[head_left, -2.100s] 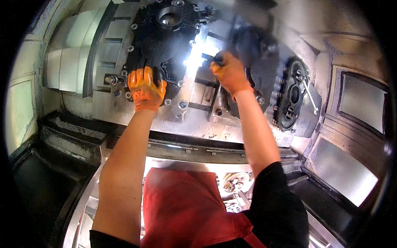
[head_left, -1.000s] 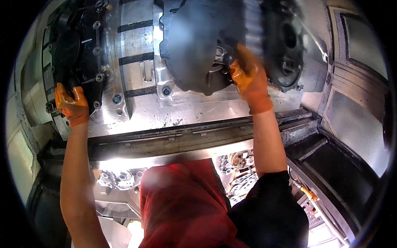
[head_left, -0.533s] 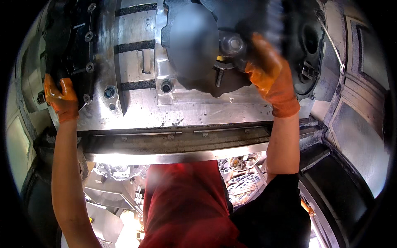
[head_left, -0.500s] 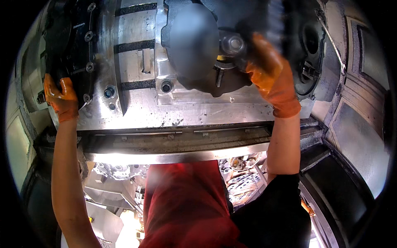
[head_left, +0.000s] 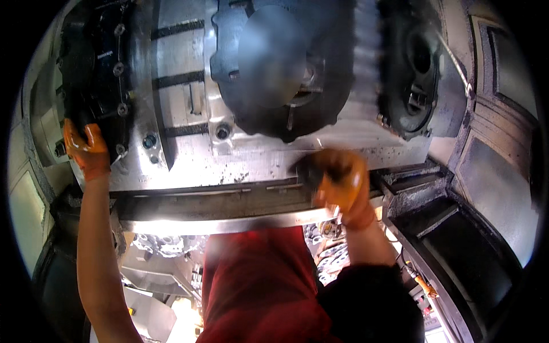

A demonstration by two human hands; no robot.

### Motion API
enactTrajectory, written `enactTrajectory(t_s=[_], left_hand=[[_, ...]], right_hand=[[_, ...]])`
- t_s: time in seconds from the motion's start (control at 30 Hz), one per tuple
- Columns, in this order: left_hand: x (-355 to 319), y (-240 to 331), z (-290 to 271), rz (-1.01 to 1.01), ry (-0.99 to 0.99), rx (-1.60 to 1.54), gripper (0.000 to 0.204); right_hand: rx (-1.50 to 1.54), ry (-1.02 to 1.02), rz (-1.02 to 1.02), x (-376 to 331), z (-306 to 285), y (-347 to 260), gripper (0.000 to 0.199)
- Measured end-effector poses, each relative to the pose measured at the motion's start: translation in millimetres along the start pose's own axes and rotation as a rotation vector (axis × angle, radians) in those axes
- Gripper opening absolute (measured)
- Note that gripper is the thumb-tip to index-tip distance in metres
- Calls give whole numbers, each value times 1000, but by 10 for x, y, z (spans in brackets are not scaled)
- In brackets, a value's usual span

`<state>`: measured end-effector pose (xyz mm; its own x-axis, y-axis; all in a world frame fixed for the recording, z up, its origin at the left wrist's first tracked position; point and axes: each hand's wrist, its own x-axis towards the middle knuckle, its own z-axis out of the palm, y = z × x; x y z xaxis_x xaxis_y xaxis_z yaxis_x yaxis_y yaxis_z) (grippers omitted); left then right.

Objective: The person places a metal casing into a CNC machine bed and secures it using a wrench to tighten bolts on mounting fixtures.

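My left hand (head_left: 88, 150), in an orange glove, is at the lower end of a long black casting (head_left: 107, 74) on the left. Its thumb and fingers curl about a dark, stubby part (head_left: 87, 116) whose kind is unclear. Low in front of the metal fixture (head_left: 269, 163), my right hand (head_left: 347, 186), also in orange, closes around a dark object (head_left: 307, 170). Motion blur hides what that object is. Behind it, mounted on the fixture, is a round black housing (head_left: 326, 106) with a notched rim, partly covered by a hazy spot in the picture.
A black oval cover (head_left: 422, 111) is mounted at the right. Below the fixture runs a metal ledge (head_left: 229, 220). Dirty machine walls (head_left: 497, 166) close in on both sides. Beneath the ledge are several loose metal parts (head_left: 163, 243) and an orange-handled hose tool (head_left: 424, 286).
My right hand has come down from the middle of the round housing toward the ledge, with a dark object in it. My left hand keeps its place on the left casting.
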<state>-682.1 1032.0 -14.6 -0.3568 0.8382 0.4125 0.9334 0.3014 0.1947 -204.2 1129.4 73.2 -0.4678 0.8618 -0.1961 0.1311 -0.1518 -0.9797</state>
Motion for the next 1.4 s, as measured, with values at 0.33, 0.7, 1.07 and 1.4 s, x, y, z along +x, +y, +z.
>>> enactTrajectory(t_s=[0.33, 0.7, 1.07, 1.4], left_hand=[[40, 175, -29, -18, 23, -104, 52], [-8, 261, -51, -81, 73, -204, 51], [93, 286, -176, 62, 62, -2, 50], [125, 372, -129, 71, 124, -7, 49]], right_hand=[[-84, -108, 32, -72, 118, 99, 44], [-1173, 121, -375, 799, 77, -331, 46], [-1272, 302, -250, 722, 422, -360, 41], [-1696, -132, -546, 958, 1845, 272, 25]])
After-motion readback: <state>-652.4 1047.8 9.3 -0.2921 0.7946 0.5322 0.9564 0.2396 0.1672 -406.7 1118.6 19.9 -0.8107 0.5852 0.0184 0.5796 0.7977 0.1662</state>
